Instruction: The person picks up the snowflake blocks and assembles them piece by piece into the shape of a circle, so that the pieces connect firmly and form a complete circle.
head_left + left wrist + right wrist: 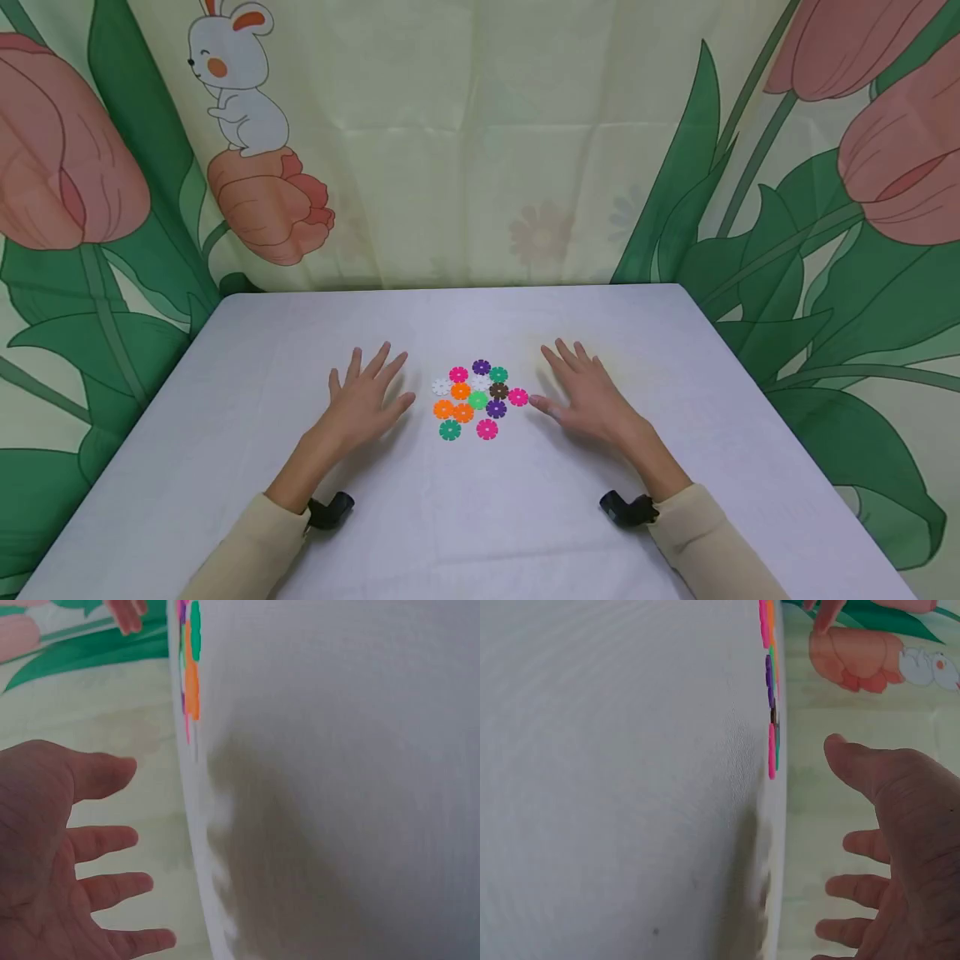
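A cluster of flat, notched plastic discs lies mid-table, among them an orange disc, a teal disc, a brown disc, a light green disc, a purple disc and a white disc. Left of the cluster, my left hand is held palm down with its fingers spread, touching no disc. On the other side my right hand has its fingers extended, its thumb close to the outermost pink disc. Both wrist views show the hands raised off the tabletop, holding nothing.
A white cloth covers the table. Behind it hangs a curtain printed with tulips and a rabbit. Black wrist devices sit under the left sleeve and the right sleeve.
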`<move>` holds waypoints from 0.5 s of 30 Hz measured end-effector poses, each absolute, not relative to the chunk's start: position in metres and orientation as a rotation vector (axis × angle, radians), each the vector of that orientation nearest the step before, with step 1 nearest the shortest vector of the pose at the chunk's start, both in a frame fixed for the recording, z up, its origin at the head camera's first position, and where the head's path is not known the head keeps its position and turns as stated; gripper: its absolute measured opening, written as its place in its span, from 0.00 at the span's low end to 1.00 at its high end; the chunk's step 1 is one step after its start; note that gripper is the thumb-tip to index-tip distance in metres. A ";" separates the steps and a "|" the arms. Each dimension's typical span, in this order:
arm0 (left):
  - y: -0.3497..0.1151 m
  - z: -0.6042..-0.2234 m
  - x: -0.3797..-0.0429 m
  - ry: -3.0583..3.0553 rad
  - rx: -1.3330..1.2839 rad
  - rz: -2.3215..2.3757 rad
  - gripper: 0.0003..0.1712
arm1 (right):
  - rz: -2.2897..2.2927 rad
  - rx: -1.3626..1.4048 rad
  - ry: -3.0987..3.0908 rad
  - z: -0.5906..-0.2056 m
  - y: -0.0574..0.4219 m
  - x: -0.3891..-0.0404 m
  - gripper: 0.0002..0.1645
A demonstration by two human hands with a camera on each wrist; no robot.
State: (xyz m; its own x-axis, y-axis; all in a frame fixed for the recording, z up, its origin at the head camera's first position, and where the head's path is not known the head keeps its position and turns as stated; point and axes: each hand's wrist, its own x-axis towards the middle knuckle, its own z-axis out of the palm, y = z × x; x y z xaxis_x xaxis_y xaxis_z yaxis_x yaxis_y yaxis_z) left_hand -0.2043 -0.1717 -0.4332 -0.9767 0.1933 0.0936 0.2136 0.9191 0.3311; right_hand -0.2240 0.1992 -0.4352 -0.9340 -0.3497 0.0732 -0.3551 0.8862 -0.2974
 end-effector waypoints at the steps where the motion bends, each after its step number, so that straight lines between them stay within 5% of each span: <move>1: -0.169 -0.433 -0.205 -3.018 -0.332 -0.536 0.40 | 0.489 0.575 -3.032 -0.435 0.198 -0.225 0.54; 15: -0.142 -0.439 -0.209 -3.023 -0.426 -0.906 0.20 | 0.531 0.559 -3.046 -0.441 0.180 -0.228 0.32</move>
State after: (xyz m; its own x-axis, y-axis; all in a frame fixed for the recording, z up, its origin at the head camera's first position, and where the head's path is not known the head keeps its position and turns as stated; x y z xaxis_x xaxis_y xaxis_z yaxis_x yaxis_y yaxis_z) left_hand -0.2089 -0.1415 -0.4389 -0.9633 0.2659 0.0353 0.2415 0.8025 0.5456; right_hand -0.2283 0.1798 -0.4411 -0.9366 -0.3452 0.0595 -0.3450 0.8795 -0.3278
